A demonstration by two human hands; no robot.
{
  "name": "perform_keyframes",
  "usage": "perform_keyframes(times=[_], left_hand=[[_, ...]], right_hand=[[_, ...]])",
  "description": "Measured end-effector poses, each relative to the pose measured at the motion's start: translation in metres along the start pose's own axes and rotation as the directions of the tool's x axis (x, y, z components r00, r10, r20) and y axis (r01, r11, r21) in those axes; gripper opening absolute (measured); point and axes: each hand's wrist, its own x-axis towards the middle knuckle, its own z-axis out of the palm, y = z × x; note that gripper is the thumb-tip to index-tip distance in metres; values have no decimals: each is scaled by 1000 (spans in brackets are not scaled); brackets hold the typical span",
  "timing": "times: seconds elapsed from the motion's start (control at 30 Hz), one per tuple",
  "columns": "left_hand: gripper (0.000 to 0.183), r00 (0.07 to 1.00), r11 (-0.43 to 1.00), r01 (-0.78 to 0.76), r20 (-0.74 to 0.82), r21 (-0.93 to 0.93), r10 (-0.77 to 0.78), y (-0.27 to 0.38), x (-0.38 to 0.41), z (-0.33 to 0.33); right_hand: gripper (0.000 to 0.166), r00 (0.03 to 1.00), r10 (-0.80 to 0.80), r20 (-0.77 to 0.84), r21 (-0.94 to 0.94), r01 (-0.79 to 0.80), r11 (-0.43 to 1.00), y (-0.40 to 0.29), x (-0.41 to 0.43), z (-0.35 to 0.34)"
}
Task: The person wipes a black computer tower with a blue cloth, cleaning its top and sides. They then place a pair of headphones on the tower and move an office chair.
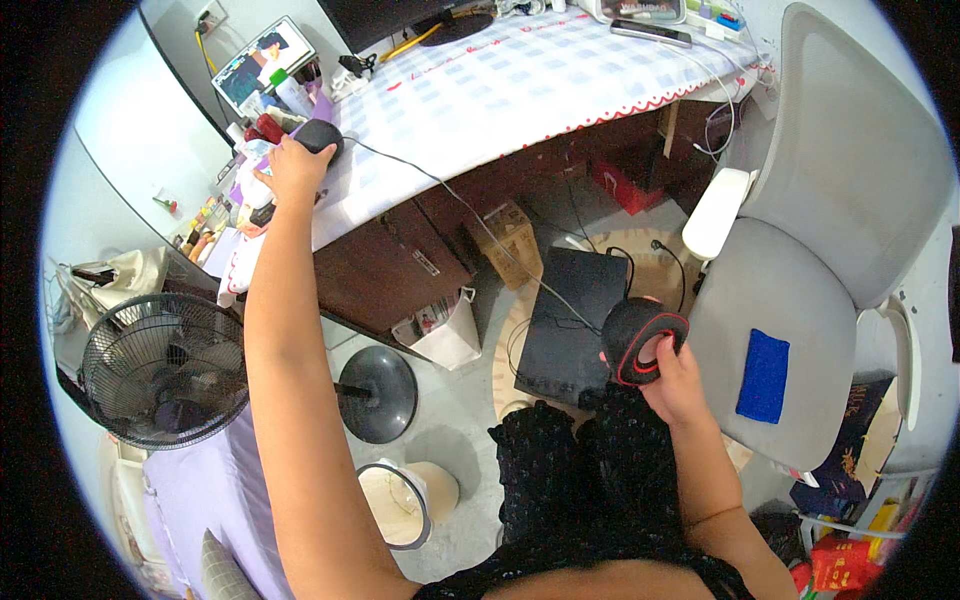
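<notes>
My left hand [294, 171] grips a rounded black computer speaker [321, 141] at the left end of the desk, beside a cluster of bottles and small items. Whether its base rests on the tablecloth is hard to tell. In my right hand [675, 382] is a second black speaker [628, 337] with red trim around its face, held in the air in front of the chair. My thumb lies on its front. A thin dark cable [457, 196] runs between the two speakers, over the desk's front edge.
A checked tablecloth [480, 97] covers the desk, which bears a monitor, a tablet [264, 64] and a phone [651, 33]. A grey office chair [772, 300] with a blue cloth [763, 375] stands right. A fan [165, 367] and a waste bin [439, 487] are left. A black case [562, 322] lies below.
</notes>
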Motion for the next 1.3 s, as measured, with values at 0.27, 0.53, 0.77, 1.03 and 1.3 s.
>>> perform_keyframes(times=[0.27, 0.53, 0.77, 1.03, 1.3], left_hand=[[71, 891, 902, -364, -368, -230, 266, -15, -6, 10], [68, 491, 655, -744, -775, -134, 399, 15, -110, -78], [69, 341, 221, -940, -758, -260, 557, 24, -259, -32], [50, 708, 476, -634, -211, -610, 674, 65, -369, 100], [38, 527, 398, -802, -216, -445, 822, 91, -388, 162]], right_hand=[[63, 997, -65, -45, -59, 62, 996, -7, -1, 4], [78, 966, -250, -59, -122, 242, 963, -68, -18, -9], [69, 912, -341, -230, -210, 295, 932, -63, -21, -30], [51, 973, -216, -80, -854, 45, 519, 34, 42, -48], [63, 961, -275, -21, -973, 43, 225, 97, 121, -99]])
